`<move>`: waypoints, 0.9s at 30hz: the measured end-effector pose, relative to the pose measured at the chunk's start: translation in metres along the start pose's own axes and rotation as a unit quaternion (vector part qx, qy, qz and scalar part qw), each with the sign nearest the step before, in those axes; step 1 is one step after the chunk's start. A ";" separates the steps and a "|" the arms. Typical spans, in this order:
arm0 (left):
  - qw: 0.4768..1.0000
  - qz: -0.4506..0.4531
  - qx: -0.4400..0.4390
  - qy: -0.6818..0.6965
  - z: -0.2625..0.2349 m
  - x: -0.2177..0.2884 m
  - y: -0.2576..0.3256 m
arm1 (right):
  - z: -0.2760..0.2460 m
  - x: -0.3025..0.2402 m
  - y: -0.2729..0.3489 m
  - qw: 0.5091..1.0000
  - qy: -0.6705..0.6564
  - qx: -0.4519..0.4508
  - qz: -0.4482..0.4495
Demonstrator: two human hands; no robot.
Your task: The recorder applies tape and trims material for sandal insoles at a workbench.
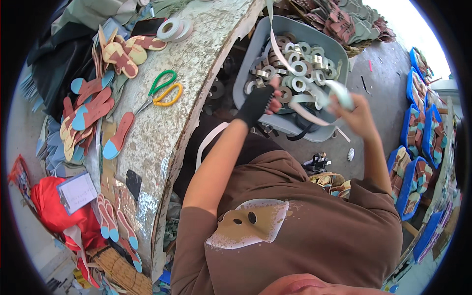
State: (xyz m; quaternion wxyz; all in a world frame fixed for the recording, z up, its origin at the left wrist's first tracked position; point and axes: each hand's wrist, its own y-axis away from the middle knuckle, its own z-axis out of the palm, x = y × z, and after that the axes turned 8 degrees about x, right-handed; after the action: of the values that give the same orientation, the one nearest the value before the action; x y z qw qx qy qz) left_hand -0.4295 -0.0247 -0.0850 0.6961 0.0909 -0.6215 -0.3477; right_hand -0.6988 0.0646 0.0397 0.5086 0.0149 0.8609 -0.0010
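A pale roll of tape (340,94), smeared by motion, is gripped in the closed fingers of my right hand (355,114) over the near right part of a grey plastic bin (314,133). My left hand (259,104) wears a black fingerless glove and reaches over the bin's left side. Its fingers are curled closed; what they hold, if anything, is hidden. Between my hands a loose pale strip (309,116) curves down toward the right. Many rolls of white, silver and tan tape (298,68) fill the bin. Another long strip (273,37) hangs into it from the far edge.
Left of me stands a worn, stained workbench (196,54) with green-and-yellow-handled scissors (164,88), white tape rolls (170,29), a phone (147,26) and shoe insoles (119,135). Blue baskets (410,182) of cut pieces line the right. Layered pieces (339,22) are heaped beyond the bin.
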 end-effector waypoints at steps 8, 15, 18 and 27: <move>0.980 0.079 0.102 0.150 0.009 -0.012 -0.016 | 0.084 0.004 0.038 0.940 0.096 -0.280 -0.169; 0.980 0.154 0.066 0.110 -0.008 -0.035 0.015 | 0.086 0.021 0.011 0.968 -0.208 0.059 0.128; 0.977 0.189 0.078 0.057 0.001 -0.037 0.027 | 0.107 0.019 -0.009 0.958 -0.262 0.107 0.047; 0.959 0.264 0.100 -0.006 0.002 -0.034 0.060 | 0.150 0.008 -0.031 0.983 -0.087 0.076 -0.143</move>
State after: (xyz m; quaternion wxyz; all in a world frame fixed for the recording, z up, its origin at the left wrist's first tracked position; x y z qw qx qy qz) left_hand -0.4090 0.0408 -0.0785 0.7465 -0.0096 -0.6594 -0.0886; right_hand -0.5720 0.0316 -0.0408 0.5739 -0.0703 0.8037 -0.1402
